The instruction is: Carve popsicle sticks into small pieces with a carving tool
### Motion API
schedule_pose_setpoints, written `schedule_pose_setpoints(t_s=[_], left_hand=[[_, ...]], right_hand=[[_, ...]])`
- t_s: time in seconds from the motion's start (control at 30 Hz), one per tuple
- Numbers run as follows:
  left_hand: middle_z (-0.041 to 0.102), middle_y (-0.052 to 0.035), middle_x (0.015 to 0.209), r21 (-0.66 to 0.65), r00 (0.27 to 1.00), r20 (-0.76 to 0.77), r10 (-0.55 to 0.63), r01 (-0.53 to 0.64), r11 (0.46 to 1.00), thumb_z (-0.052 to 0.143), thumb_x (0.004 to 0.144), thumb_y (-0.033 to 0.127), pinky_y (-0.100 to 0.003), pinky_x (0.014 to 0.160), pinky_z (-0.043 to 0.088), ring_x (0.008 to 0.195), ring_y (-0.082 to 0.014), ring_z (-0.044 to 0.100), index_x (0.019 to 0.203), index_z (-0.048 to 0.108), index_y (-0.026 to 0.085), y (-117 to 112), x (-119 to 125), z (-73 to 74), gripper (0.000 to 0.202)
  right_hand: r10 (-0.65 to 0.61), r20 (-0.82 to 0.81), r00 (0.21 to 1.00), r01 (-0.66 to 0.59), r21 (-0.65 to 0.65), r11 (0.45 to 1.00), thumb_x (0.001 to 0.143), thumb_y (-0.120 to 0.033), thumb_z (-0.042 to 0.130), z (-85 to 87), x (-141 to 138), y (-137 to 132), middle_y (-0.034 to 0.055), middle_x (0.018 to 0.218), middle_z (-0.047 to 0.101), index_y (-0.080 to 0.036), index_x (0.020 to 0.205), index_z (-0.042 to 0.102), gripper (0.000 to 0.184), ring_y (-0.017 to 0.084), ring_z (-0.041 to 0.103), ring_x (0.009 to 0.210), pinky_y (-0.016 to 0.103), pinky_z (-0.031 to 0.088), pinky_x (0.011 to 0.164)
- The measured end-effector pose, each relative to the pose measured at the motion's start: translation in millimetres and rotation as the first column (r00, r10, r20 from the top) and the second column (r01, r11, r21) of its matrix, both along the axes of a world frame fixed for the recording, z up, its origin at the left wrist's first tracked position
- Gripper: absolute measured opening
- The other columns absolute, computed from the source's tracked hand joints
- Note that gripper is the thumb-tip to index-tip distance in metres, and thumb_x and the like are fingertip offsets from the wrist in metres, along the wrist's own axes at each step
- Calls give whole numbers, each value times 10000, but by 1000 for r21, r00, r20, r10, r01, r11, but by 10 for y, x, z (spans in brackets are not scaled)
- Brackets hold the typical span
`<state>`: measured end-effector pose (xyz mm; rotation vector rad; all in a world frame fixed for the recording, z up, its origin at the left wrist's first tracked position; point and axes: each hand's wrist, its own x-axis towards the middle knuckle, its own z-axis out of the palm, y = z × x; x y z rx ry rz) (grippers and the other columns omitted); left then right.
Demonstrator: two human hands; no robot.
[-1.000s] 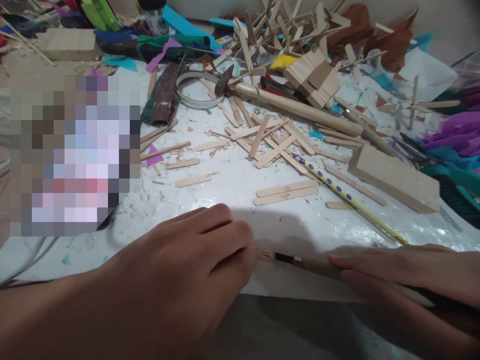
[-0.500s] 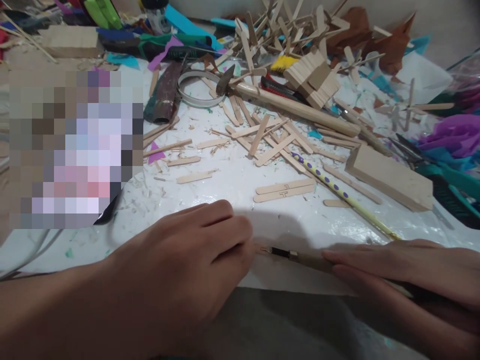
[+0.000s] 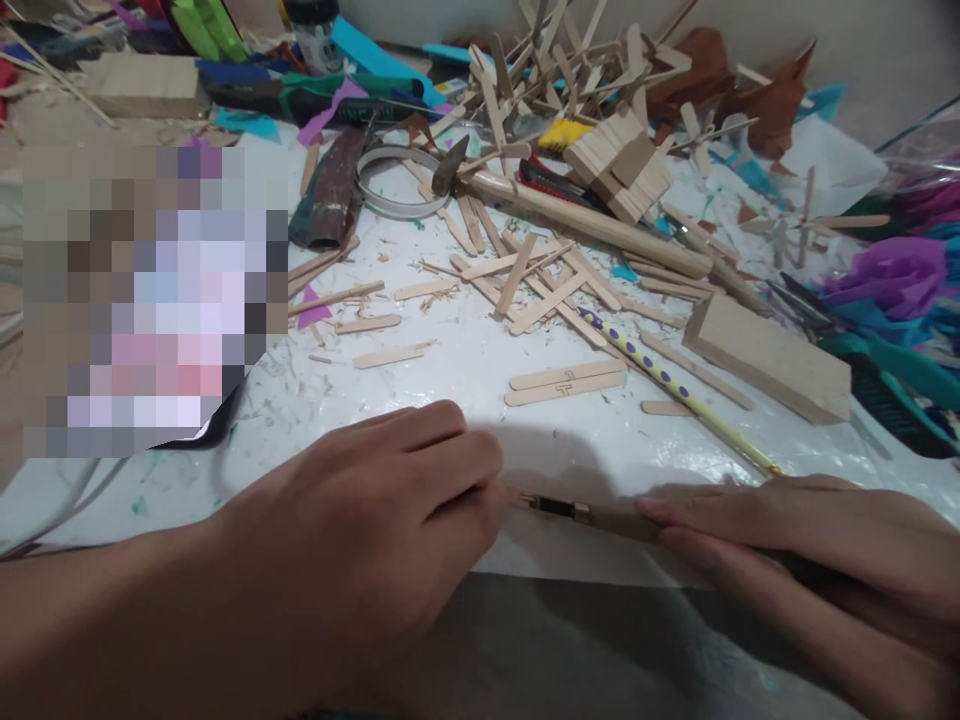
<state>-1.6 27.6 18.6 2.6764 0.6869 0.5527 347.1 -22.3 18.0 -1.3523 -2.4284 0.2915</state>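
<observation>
My left hand (image 3: 405,500) is closed at the near edge of the white sheet, with its fingers pressed on a craft stick (image 3: 514,491). Most of that stick is hidden beneath them. From the right, my right hand (image 3: 795,550) grips the wooden handle of a slim carving chisel (image 3: 559,507). The chisel lies low and almost level, its tip against the stick close to my left fingers. Just beyond my hands, two craft sticks (image 3: 566,382) with small pencilled outlines lie side by side. A yellow pencil with purple dots (image 3: 660,375) slants down toward my right hand.
Behind lie a hammer (image 3: 585,215), a roll of tape (image 3: 401,182), a wood block (image 3: 769,358) and a heap of craft sticks (image 3: 570,60). Teal-handled pliers (image 3: 892,390) rest at right. A blurred-out patch (image 3: 165,300) with a cable covers the left. Shavings dot the white sheet (image 3: 420,385).
The chisel and my right hand have shifted slightly left. My left hand stays in place on the stick. The view has moved a little.
</observation>
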Motion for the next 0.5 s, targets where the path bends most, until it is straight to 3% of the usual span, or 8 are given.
schedule_pose_setpoints(t_s=[0.3, 0.5], left_hand=[[717, -44, 1008, -14, 1000, 6, 17, -17, 1000, 485, 1180, 39, -343, 797, 550, 926, -211, 607, 1031, 787, 146, -7, 2, -21, 353], [714, -37, 1012, -9, 1000, 13, 11, -11, 1000, 461, 1213, 77, -352, 804, 543, 938, -215, 594, 1028, 805, 141, 11, 9, -2, 396]], right_hand=[[-11, -25, 1000, 11, -13, 1000, 1108, -422, 702, 17, -49, 45, -78, 931, 913, -413, 1135, 874, 175, 175, 855, 707, 240, 649, 647], [60, -16, 998, -61, -65, 996, 1127, -361, 653, 58, -121, 91, -53, 849, 887, -366, 1132, 852, 199, 175, 799, 599, 260, 580, 551]])
